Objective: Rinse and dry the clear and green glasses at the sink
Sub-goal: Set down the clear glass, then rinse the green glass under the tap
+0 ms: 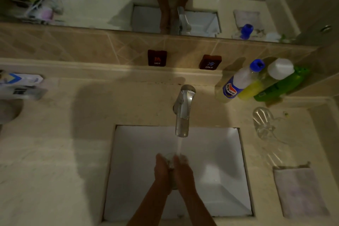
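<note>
— Pale stone counter (55,152) all round, with a white square sink (220,180) sunk into it and a mirror (91,2) above the tiled backsplash.
— And the tap?
— A chrome faucet (183,110) runs a thin stream into the basin. Both hands are under it: the left hand (162,170) and right hand (183,172) are pressed around a clear glass (171,159), fingers closed on it from either side. Only a bit of the glass shows between them.
— What's on the right of the counter?
— A folded cloth (299,191) near the front, another clear glass (263,123) behind it, then a green bottle (280,82) and a blue-capped bottle (240,82) side by side against the wall.
— Anything on the wall?
— Two small dark tags, HOT (157,58) and COLD (210,62).
</note>
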